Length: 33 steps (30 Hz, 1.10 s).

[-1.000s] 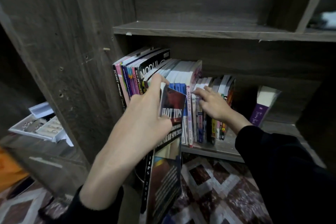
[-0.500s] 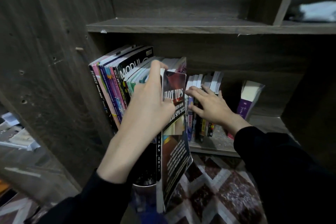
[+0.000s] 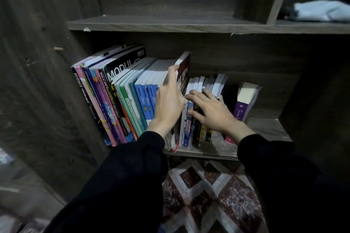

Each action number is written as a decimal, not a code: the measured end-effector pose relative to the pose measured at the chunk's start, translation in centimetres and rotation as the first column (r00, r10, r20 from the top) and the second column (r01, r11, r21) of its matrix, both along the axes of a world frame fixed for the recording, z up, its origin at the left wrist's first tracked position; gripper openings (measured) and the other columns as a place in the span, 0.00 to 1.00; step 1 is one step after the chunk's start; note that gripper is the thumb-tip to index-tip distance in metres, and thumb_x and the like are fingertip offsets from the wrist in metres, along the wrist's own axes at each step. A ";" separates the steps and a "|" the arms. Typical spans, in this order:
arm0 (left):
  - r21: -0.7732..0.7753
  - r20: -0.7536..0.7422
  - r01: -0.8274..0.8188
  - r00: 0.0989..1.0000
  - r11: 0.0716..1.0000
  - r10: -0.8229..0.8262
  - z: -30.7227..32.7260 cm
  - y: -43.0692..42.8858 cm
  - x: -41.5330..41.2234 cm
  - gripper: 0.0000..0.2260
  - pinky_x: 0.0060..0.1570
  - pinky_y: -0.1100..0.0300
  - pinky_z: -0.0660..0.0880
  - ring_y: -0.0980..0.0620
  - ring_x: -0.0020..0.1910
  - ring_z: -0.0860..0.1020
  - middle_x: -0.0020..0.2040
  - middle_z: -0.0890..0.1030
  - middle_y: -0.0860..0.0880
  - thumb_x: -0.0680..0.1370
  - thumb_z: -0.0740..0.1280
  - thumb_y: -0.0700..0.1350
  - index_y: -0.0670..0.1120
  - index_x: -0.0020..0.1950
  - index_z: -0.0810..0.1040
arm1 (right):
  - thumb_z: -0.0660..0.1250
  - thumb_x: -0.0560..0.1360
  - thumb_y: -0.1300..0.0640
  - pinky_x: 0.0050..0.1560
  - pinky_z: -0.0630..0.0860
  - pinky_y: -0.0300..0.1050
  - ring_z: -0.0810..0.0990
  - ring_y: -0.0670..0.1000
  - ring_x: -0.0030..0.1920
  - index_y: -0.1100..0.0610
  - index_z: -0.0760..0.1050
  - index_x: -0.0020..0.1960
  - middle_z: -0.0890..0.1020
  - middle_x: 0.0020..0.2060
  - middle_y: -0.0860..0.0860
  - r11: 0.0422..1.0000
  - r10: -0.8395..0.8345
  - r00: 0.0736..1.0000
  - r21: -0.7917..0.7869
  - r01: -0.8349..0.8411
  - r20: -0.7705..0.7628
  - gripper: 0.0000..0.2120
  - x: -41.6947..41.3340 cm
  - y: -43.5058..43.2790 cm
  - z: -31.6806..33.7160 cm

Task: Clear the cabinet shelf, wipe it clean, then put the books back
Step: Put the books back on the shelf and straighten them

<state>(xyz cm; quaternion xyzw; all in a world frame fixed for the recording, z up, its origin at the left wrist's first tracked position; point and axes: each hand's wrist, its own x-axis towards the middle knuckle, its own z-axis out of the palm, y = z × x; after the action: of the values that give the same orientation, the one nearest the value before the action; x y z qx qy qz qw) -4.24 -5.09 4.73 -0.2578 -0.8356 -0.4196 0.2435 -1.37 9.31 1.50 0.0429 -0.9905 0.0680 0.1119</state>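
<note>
Head view: a row of glossy paperback workbooks is stood on the lower shelf at frame centre, against the dark wood-grain cabinet wall. A dark red book is set at the right end of that row. The left hand is laid flat against it, grip open, fingers straight, nothing clasped. The right hand is spread, grip open, on shorter paperbacks just beside. A purple book is stood tilted, apart, further right.

Dark wood cabinet, diamond-patterned floor.
</note>
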 end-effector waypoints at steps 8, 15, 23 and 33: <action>-0.021 0.110 -0.100 0.989 0.995 0.101 -4.1 -0.1 0.7 0.23 0.28 0.60 0.70 0.53 0.25 0.70 0.31 0.73 0.50 0.81 0.61 0.39 0.48 0.74 0.58 | 0.54 0.81 0.43 0.70 0.49 0.71 0.46 0.52 0.77 0.42 0.52 0.76 0.52 0.77 0.42 1.000 0.004 1.000 -0.003 -0.004 0.016 0.25 -0.6 -0.3 -0.1; -0.399 -0.045 -0.310 0.947 0.863 0.319 -2.5 -2.1 1.9 0.26 0.40 0.56 0.74 0.48 0.40 0.77 0.52 0.74 0.45 0.80 0.63 0.51 0.52 0.76 0.58 | 0.54 0.81 0.42 0.70 0.49 0.71 0.46 0.53 0.77 0.41 0.51 0.76 0.50 0.77 0.42 1.000 0.004 0.999 0.009 -0.004 0.052 0.26 -0.5 -0.3 0.3; -0.493 -0.265 -0.403 0.914 0.771 0.309 -2.1 -4.4 -1.2 0.32 0.67 0.41 0.30 0.36 0.76 0.43 0.78 0.53 0.41 0.70 0.69 0.59 0.51 0.73 0.67 | 0.53 0.81 0.42 0.70 0.49 0.72 0.46 0.54 0.77 0.41 0.50 0.76 0.50 0.77 0.42 1.000 0.017 0.998 0.017 -0.017 0.054 0.26 -0.8 -0.3 0.2; -0.519 -0.226 -0.425 0.905 0.741 0.361 -1.6 -2.3 -3.7 0.31 0.72 0.42 0.37 0.42 0.75 0.55 0.74 0.61 0.42 0.74 0.69 0.54 0.49 0.74 0.63 | 0.55 0.81 0.45 0.68 0.51 0.74 0.48 0.54 0.77 0.41 0.50 0.76 0.51 0.77 0.42 0.999 0.029 0.997 0.015 -0.030 0.078 0.26 -3.0 -2.7 0.2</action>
<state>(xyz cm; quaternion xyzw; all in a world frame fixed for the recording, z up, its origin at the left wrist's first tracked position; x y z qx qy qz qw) -7.94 -7.38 3.15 -0.1579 -0.9414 -0.0818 0.2866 -4.38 6.61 1.74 0.0556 -0.9939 0.0631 0.0716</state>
